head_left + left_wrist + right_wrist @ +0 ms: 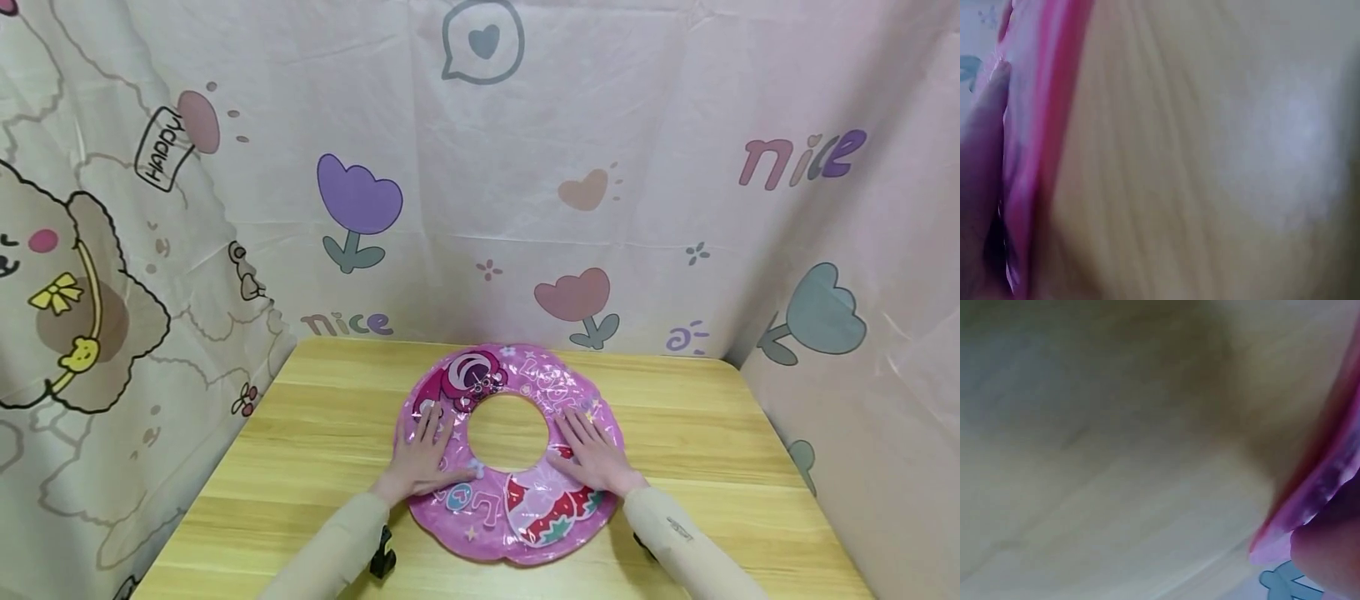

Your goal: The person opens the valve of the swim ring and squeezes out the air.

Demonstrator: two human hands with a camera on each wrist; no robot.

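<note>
A pink inflatable swim ring [510, 537], printed with a cartoon bear, strawberries and letters, lies flat on the wooden table. On its left side rests my left hand [423, 457], palm down with fingers spread. My right hand [590, 454] lies the same way on the right side, fingers pointing toward the hole. In the left wrist view, the ring's pink edge [1060, 94] runs beside part of the left hand [982, 150]. The right wrist view shows the ring's edge [1310, 500] next to part of the right hand [1329, 553].
The light wooden table [315, 425] reaches back to a printed fabric curtain [480, 183] with tulips, hearts and words. More fabric hangs along the left and right sides. A black wrist-camera mount [383, 554] sits under the left forearm.
</note>
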